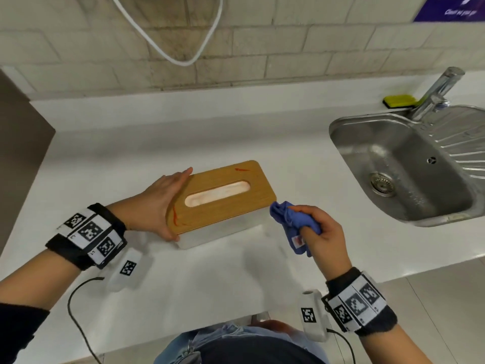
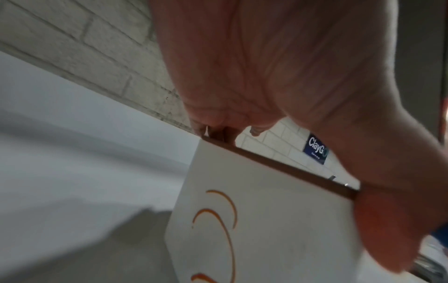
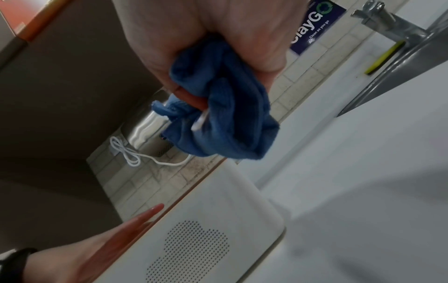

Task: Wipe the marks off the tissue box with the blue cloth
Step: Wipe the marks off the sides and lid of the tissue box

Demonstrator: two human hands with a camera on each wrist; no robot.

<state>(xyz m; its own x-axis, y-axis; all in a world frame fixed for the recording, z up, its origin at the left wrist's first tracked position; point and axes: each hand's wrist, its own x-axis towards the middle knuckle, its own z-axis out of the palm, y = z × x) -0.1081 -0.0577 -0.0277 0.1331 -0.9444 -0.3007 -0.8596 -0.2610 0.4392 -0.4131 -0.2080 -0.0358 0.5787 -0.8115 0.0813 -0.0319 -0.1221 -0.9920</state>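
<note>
tissue box: white body with a wooden lid [image 1: 223, 190], sitting on the white bench [image 1: 131, 153] about mid-way, sink [image 1: 401, 164] well off to its right

left hand: [image 1: 160, 203] laid flat against the left end of the tissue box, fingers pretty much straight along the lid edge, thumb down by the near corner, so it's bracing the box rather than gripping it

right hand: [image 1: 324, 232] curled tight round the blue cloth [image 1: 288, 219], which is all bunched up in the fist with a bit poking out toward the box

where the cloth is: just beside the right end of the box, looks like it's not touching the lid, though it's close enough that I wouldn't swear to it

marks on the lid: red squiggle near the front left corner [image 1: 175, 218] and a smaller red dash at the back right [image 1: 242, 169], both look totally intact

marks on the side: the left wrist view shows orange-red curved lines [image 2: 225, 216] on the white end panel under the left hand, also untouched

done so far: honestly just the setup, cloth in hand and box steadied

still to do: basically all the wiping, lid marks plus the end panel ones, and that hand will have to shift to get at the panel

progress guess: right at the start, nothing cleaned yet
</note>
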